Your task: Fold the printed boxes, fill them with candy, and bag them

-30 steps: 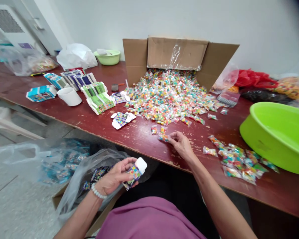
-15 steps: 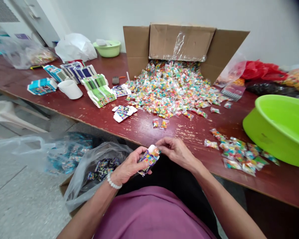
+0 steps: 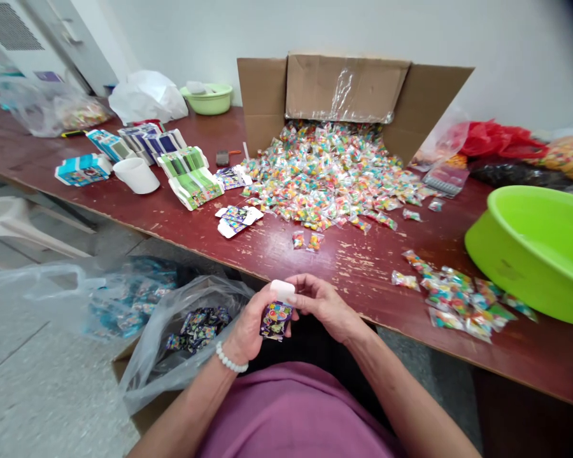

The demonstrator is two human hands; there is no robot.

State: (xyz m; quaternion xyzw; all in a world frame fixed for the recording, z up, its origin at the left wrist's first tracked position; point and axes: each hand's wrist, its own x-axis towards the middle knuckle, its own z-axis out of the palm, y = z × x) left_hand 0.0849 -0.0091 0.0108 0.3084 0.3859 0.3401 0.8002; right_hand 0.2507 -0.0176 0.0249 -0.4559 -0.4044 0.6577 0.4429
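Observation:
A small purple printed candy box [image 3: 275,320] stands upright in my left hand [image 3: 252,321], whose fingers are wrapped round it. Its white top flap [image 3: 282,290] points up. My right hand [image 3: 321,306] is closed at the box's right top edge, thumb against the flap and the fingertips partly hidden behind it. No candy packet shows in the box's mouth now. Ahead on the table lie two candy packets [image 3: 306,240] side by side, and behind them a big heap of wrapped candies [image 3: 334,172] spills from a cardboard carton [image 3: 346,86].
Flattened purple boxes [image 3: 239,219], stacked green boxes [image 3: 191,178] and a white cup [image 3: 136,175] are at left on the red table [image 3: 172,219]. A green basin [image 3: 520,254] and loose packets [image 3: 453,296] lie right. Below left, a lined carton [image 3: 141,375] holds filled purple boxes [image 3: 200,327].
The candy packet at the box's mouth has gone out of sight inside. The box has turned more upright, and my right hand has closed in on its flap.

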